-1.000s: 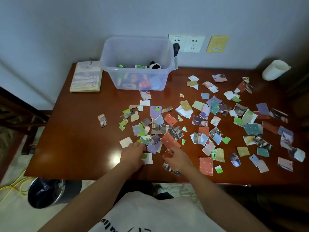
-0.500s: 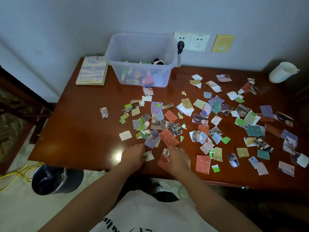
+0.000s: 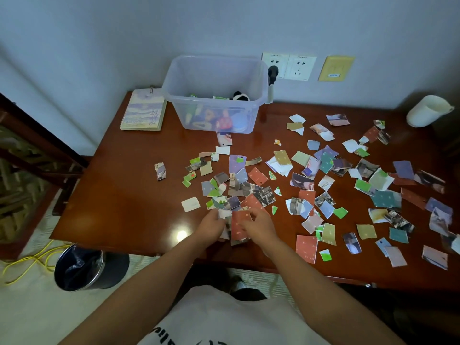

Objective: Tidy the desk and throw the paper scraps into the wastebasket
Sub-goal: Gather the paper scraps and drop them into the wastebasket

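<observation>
Several coloured paper scraps (image 3: pixel 308 181) lie scattered over the middle and right of the brown wooden desk (image 3: pixel 124 195). My left hand (image 3: pixel 211 226) and my right hand (image 3: pixel 258 229) are close together near the desk's front edge. Between them they hold a small bunch of scraps (image 3: pixel 237 227), with a red piece on top. The fingers of both hands curl round this bunch. A dark round wastebasket (image 3: pixel 82 267) with a black liner stands on the floor, below the desk's front left corner.
A clear plastic bin (image 3: pixel 216 78) with small items stands at the back of the desk. A spiral notebook (image 3: pixel 144 113) lies left of it. A white cup (image 3: pixel 428 110) lies at the back right. Yellow cable (image 3: pixel 29 260) runs on the floor by the wastebasket.
Both hands have drawn together and gathered scraps from the desk's front into one bunch between them. The camera view has shifted slightly.
</observation>
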`<state>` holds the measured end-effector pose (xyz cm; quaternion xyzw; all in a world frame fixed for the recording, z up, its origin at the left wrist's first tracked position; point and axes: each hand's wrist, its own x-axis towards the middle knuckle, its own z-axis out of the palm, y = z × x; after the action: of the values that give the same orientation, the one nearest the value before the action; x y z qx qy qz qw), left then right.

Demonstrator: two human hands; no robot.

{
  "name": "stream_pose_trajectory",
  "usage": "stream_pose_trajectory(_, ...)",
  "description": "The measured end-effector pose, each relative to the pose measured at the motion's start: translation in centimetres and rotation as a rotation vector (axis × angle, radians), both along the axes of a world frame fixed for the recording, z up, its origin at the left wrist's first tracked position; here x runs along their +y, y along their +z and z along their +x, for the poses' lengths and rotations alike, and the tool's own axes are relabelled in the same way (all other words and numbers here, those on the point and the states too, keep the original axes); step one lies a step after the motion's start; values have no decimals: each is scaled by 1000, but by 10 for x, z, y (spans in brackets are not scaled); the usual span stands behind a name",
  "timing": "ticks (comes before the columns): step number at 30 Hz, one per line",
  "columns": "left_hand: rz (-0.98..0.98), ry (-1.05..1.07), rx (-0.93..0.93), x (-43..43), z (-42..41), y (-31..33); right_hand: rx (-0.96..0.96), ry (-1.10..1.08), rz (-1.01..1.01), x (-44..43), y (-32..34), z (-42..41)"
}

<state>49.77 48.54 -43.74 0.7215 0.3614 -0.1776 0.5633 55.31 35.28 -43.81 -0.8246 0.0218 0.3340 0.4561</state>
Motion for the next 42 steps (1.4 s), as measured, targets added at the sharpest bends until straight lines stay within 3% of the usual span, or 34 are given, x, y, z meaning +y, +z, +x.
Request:
stream_pose_trajectory(5, -317, 279, 30, -6, 13, 9, -64, 15, -15, 15, 2, 0)
stream_pose_trajectory(10, -391, 260, -30, 0, 17, 5, -85, 88, -4, 15, 1, 5)
stream_pose_trajectory(14, -329, 299, 17, 10, 28, 2, -111, 50, 25, 9, 2, 13)
stream_pose_trajectory(17, -349, 343, 69, 21, 35, 3, -166, 13, -134, 4, -1, 23)
stream_pose_trajectory(22, -304, 329, 80, 34, 53, 7, -343, 200, -531, 3, -7, 30)
stream_pose_trajectory(29, 55, -69, 49, 43, 65, -8, -358, 289, -712, 13, -12, 32)
stream_pose_trajectory(37, 632, -702, -15, 48, 66, -10, -282, 197, -576, 20, -10, 31)
stream_pose_trajectory(42, 728, -854, -17, 52, 67, -20, -311, 157, -524, 27, -4, 32)
